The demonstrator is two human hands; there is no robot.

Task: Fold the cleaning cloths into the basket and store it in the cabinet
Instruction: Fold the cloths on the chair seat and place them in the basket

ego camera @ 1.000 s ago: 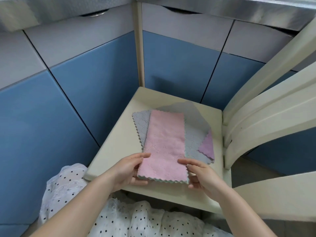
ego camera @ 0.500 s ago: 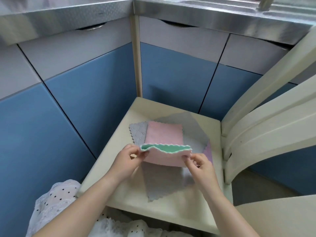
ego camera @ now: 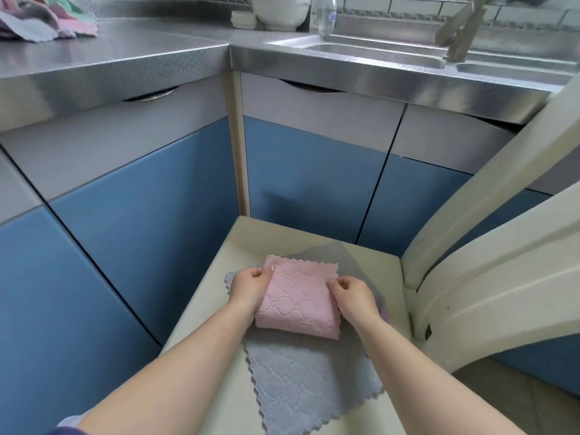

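A pink cleaning cloth (ego camera: pixel 299 301), folded into a small square, lies on a flat grey cloth (ego camera: pixel 301 381) on the cream chair seat (ego camera: pixel 207 372). My left hand (ego camera: pixel 249 285) pinches the pink cloth's far left corner. My right hand (ego camera: pixel 353 291) pinches its right edge. A heap of more cloths (ego camera: pixel 40 17) in pink, green and grey lies on the steel counter at the far left. No basket is in view.
Blue and grey cabinet doors (ego camera: pixel 314 183) stand shut just beyond the seat. The chair's cream backrest (ego camera: pixel 502 262) rises at the right. A steel sink (ego camera: pixel 376 51) with a tap, a white pot (ego camera: pixel 279 11) and a bottle sit on the counter.
My hands lifted the near end of the long pink cloth and folded it over onto its far half. It now lies as a square. My view has tilted up to show the counter.
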